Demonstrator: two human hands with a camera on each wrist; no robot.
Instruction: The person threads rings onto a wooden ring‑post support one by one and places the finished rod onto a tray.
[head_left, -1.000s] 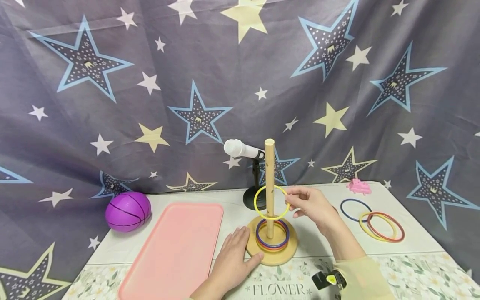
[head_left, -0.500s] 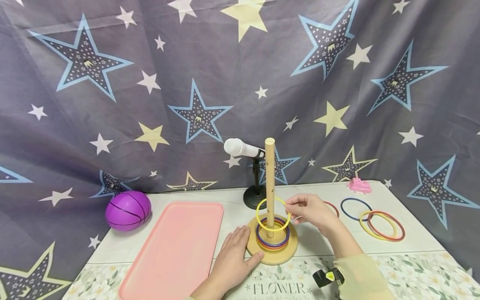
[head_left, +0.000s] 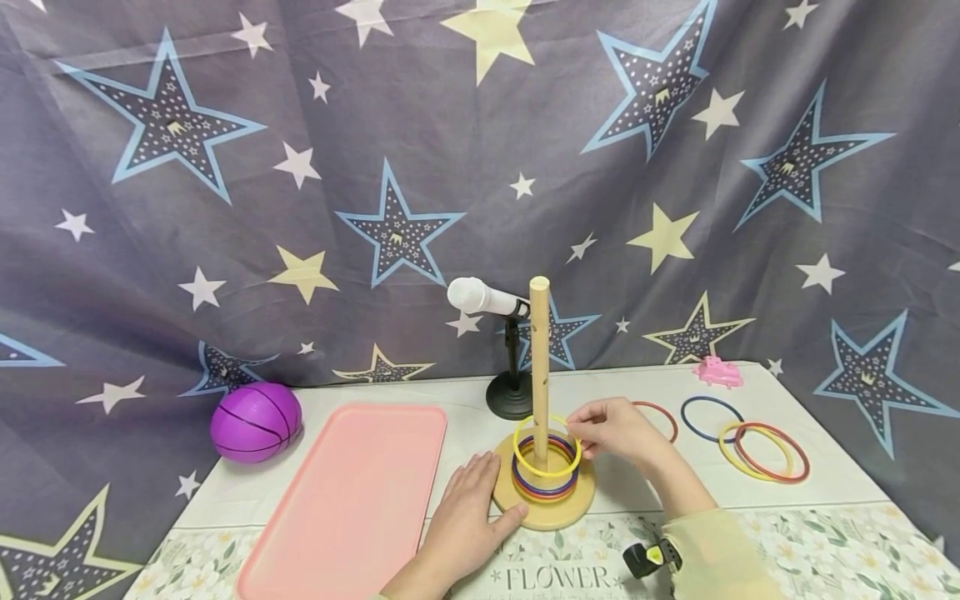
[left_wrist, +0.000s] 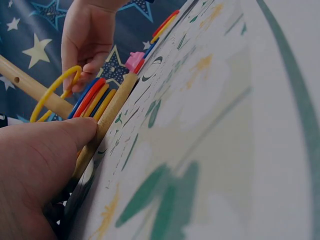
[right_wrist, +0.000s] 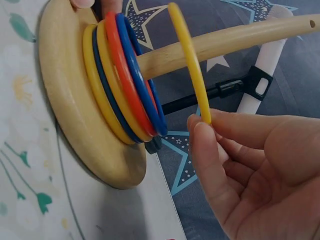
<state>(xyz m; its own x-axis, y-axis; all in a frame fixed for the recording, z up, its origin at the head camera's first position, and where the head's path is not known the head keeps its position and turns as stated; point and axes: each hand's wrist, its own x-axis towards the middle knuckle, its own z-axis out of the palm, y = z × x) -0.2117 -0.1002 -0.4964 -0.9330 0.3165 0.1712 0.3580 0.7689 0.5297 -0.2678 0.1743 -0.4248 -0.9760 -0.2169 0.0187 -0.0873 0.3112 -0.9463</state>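
Note:
My right hand (head_left: 611, 433) pinches a yellow ring (right_wrist: 191, 57) between thumb and fingertips. This ring is around the upright wooden post (head_left: 540, 358), tilted and held above the rings stacked below. The stack includes a blue ring (right_wrist: 135, 75) on top, a red ring (right_wrist: 121, 65) under it, and more yellow and blue rings further down. They lie around the post over its round wooden base (head_left: 551, 518). My left hand (head_left: 468, 517) rests on the left edge of the base, fingers extended; its thumb (left_wrist: 82, 131) touches the base's near edge.
Right of my right hand lie a red ring (head_left: 667, 414), a blue ring (head_left: 712, 400), and overlapping yellow and red rings (head_left: 801, 457). A pink toy (head_left: 718, 372) sits behind them. A white microphone (head_left: 480, 297) on a black stand is behind the post. Left are a pink tray (head_left: 352, 492) and purple ball (head_left: 257, 422).
My right hand has lowered the yellow ring along the post, closer to the stack. A red ring behind that hand has come into view. My left hand has stayed on the base.

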